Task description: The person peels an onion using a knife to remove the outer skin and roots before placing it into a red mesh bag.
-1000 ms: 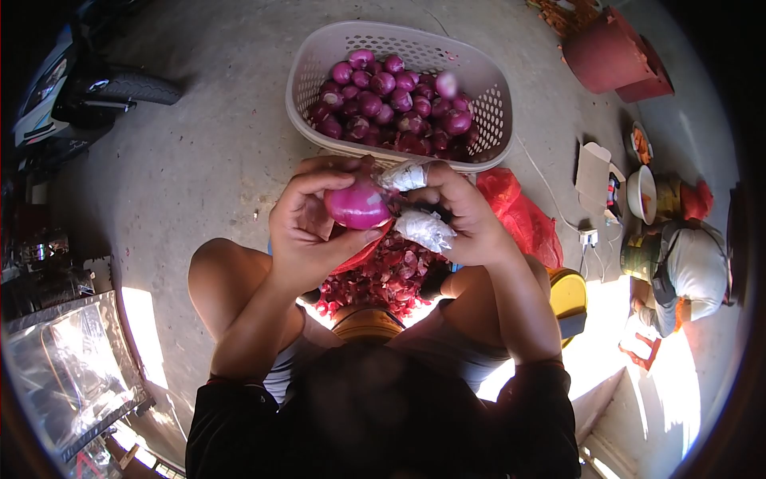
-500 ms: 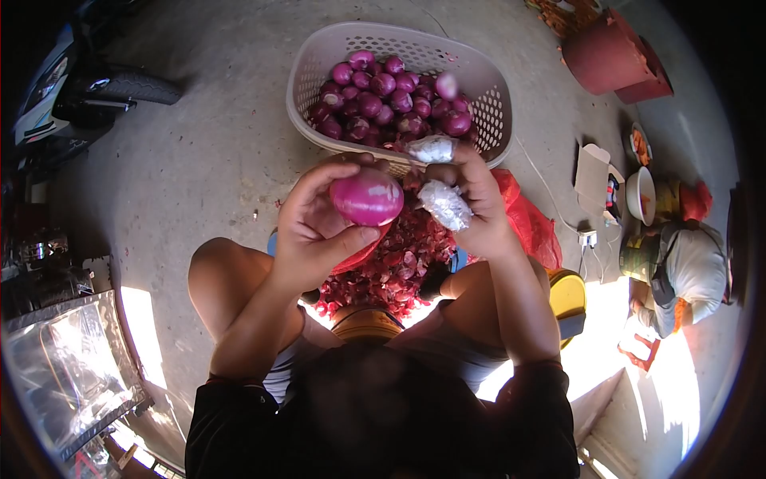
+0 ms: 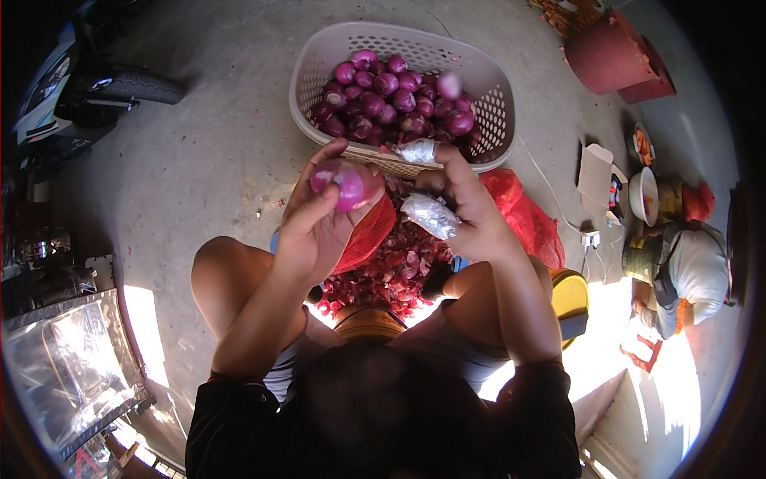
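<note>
Left hand [image 3: 313,231]: grip closed round one red onion [image 3: 349,185], thumb across its near side, fingers behind and beyond.
Held onion: inside left grip, up off the floor; right hand's side of it faces the gap between hands. Skin shiny purple, pale patch on top.
Onion long axis: slightly blurred, partly covered by thumb; can't tell for sure, looks roughly crosswise.
Nearer hand: left, in contact. Right sits apart, to the onion's right.
Right hand [image 3: 472,203]: grip spread, thumb and forefinger apart, nothing clearly pinched; other fingers curled, can't tell what's under them.
Foil wraps: thumb wrap [image 3: 431,215] just right of and a bit nearer the body than the onion; finger wrap [image 3: 416,150] farther out, small reddish bit by its tip.
Gap: open space between onion and thumb wrap.
Onion skins [image 3: 391,275]: heap below both grips, toward the body.
Red plastic: one piece [image 3: 369,235] just below left grip; red bag [image 3: 531,223] right of right grip.
Basket [image 3: 501,76]: beyond both grips, perforated, loose onions [image 3: 387,84] inside.
Co-worker [image 3: 694,263]: far right of right grip, bent over, grey top.
</note>
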A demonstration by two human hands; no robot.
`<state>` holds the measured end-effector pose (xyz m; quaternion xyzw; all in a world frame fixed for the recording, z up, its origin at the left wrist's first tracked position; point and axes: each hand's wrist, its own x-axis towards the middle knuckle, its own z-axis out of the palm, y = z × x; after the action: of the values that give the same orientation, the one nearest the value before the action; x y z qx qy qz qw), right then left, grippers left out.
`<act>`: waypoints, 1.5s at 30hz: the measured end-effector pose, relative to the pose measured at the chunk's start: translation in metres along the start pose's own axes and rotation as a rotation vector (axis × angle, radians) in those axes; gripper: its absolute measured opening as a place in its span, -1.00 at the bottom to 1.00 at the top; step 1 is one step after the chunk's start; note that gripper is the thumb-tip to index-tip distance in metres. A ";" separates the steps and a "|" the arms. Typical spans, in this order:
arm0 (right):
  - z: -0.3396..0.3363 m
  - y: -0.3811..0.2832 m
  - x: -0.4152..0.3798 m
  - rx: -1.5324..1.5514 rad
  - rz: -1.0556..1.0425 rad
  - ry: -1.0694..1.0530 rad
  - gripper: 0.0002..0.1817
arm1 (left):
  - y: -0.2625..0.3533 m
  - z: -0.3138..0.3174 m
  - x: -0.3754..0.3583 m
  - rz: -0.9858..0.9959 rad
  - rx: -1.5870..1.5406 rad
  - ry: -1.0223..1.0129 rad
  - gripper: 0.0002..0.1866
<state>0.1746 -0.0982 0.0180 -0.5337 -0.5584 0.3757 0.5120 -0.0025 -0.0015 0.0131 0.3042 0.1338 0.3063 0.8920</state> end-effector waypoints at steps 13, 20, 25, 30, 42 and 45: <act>0.004 0.004 -0.004 -0.451 -0.145 -0.010 -0.36 | -0.004 -0.007 0.001 -0.072 -0.076 0.126 -0.54; 0.001 0.005 -0.003 -0.501 -0.268 -0.047 -0.29 | -0.005 -0.005 -0.001 -0.003 0.017 0.117 -0.64; 0.001 -0.003 0.000 -0.505 -0.115 -0.095 -0.29 | -0.005 0.003 0.000 0.050 0.230 0.120 -0.53; -0.002 -0.003 -0.003 -0.488 -0.077 -0.072 -0.25 | -0.004 0.001 0.001 0.139 0.355 0.116 -0.54; -0.013 -0.014 -0.006 -0.183 0.037 -0.146 -0.27 | -0.001 -0.010 -0.001 -0.041 0.067 -0.057 -0.52; -0.013 -0.020 -0.004 0.002 0.087 -0.213 -0.31 | -0.006 -0.017 -0.004 -0.155 -0.121 -0.087 -0.48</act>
<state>0.1823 -0.1066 0.0391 -0.5140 -0.5857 0.4528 0.4333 -0.0105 0.0000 -0.0036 0.2518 0.0993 0.2305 0.9347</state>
